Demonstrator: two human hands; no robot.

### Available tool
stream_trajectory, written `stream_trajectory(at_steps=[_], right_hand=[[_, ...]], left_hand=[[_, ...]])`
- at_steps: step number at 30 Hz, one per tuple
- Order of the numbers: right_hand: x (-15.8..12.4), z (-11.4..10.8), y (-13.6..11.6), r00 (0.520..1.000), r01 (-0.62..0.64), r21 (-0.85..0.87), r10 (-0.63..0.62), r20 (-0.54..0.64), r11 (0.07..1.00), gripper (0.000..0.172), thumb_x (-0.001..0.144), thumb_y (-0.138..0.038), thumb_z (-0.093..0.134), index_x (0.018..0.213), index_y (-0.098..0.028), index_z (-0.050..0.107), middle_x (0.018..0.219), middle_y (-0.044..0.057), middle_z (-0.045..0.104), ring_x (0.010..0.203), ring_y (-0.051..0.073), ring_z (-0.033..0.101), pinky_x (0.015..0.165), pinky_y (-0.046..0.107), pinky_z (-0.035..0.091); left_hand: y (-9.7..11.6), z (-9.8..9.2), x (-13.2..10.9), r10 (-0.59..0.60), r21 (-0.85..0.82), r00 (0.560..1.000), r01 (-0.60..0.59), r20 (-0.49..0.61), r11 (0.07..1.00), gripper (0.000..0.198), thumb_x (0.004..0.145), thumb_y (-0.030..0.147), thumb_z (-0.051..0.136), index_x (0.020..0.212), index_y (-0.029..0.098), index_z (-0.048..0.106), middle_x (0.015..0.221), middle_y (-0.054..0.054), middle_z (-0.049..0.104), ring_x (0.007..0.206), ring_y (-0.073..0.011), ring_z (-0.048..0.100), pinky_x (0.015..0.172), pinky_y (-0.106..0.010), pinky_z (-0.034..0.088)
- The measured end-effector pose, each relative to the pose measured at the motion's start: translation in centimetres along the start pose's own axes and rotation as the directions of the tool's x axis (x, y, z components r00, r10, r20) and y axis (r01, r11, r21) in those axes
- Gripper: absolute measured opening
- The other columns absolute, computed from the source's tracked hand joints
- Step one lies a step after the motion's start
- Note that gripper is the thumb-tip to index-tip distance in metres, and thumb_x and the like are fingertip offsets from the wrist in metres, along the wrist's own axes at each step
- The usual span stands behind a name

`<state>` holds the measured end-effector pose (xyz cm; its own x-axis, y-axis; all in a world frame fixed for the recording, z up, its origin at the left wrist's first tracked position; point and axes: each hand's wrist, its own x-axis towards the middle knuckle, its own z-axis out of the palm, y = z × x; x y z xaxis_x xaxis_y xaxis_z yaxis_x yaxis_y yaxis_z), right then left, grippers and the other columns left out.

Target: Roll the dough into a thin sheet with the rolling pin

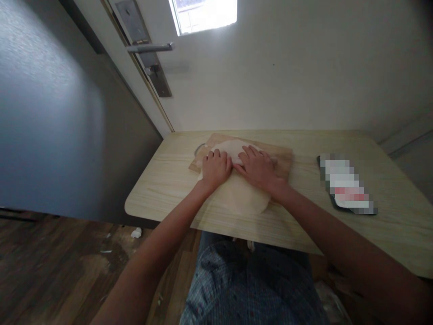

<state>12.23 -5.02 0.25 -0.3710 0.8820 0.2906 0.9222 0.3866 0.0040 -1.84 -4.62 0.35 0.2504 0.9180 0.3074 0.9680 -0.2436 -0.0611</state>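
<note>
Dim indoors, colours muted. Strongest light from the far side: small window in the white door, blown out to white, faint haze around it. Door handle throws a soft shadow rightward. Grainy bluish sheen on the grey panel, left; floor near left in gloom. Pale dough low in contrast against the surface. Blocky pixelation over the flat object at right. Wide-lens stretch and softness toward the edges; far right corner darkened.
</note>
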Motion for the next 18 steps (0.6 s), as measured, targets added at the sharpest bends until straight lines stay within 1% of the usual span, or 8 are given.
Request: stream_trajectory(at_steps=[4, 7, 11, 14, 18], right_hand=[[0.9, 0.2, 0.6, 0.999, -0.007, 0.037, 0.006, 0.031, 0.999, 0.047, 0.085, -0.043, 0.025, 0.113, -0.013, 0.048, 0.126, 0.013, 0.043, 0.116, 0.025, 0.034, 0.089, 0.041, 0.029], [1.8, 0.5, 1.0, 0.997, -0.029, 0.055, 0.025, 0.072, 0.998, 0.050, 0.085, -0.045, 0.023, 0.118, -0.016, 0.045, 0.128, 0.011, 0.040, 0.118, 0.025, 0.032, 0.090, 0.041, 0.030], [3.1, 0.8, 1.7, 0.992, -0.055, 0.065, 0.047, 0.118, 0.996, 0.053, 0.086, -0.046, 0.015, 0.125, -0.019, 0.039, 0.133, 0.008, 0.035, 0.122, 0.024, 0.027, 0.093, 0.042, 0.026], [4.1, 1.0, 2.2, 0.989, -0.063, 0.076, 0.052, 0.142, 0.995, 0.054, 0.086, -0.045, 0.012, 0.128, -0.020, 0.035, 0.134, 0.008, 0.032, 0.123, 0.025, 0.024, 0.095, 0.044, 0.024], [5.2, 1.4, 2.8, 0.982, -0.056, 0.097, 0.037, 0.188, 0.994, 0.057, 0.086, -0.047, 0.010, 0.128, -0.018, 0.034, 0.134, 0.011, 0.032, 0.122, 0.027, 0.025, 0.093, 0.046, 0.026]], left_hand=[[-0.2, 0.0, 1.0, -0.005, -0.021, 0.999, 0.006, 0.046, 1.000, 0.042, 0.087, 0.034, 0.018, 0.091, 0.014, 0.055, 0.094, -0.012, 0.055, 0.090, -0.0249, 0.049, 0.073, -0.036, 0.034], [-0.3, 0.3, 2.0, -0.002, -0.031, 0.997, 0.004, 0.076, 1.000, 0.046, 0.087, 0.032, 0.017, 0.087, 0.014, 0.060, 0.090, -0.012, 0.059, 0.086, -0.0241, 0.053, 0.073, -0.037, 0.034], [-0.2, 0.8, 3.6, -0.074, -0.031, 0.990, 0.078, 0.118, 0.996, 0.055, 0.087, 0.034, 0.015, 0.087, 0.009, 0.063, 0.084, -0.015, 0.062, 0.080, -0.0247, 0.057, 0.071, -0.037, 0.037], [-0.2, 1.0, 4.6, -0.112, -0.038, 0.981, 0.120, 0.160, 0.992, 0.057, 0.086, 0.037, 0.015, 0.089, 0.007, 0.064, 0.083, -0.017, 0.062, 0.080, -0.0258, 0.057, 0.069, -0.037, 0.039], [-0.6, 1.1, 5.9, -0.106, -0.046, 0.970, 0.118, 0.218, 0.992, 0.055, 0.085, 0.038, 0.019, 0.090, 0.008, 0.064, 0.084, -0.016, 0.063, 0.081, -0.0257, 0.058, 0.069, -0.036, 0.040]])
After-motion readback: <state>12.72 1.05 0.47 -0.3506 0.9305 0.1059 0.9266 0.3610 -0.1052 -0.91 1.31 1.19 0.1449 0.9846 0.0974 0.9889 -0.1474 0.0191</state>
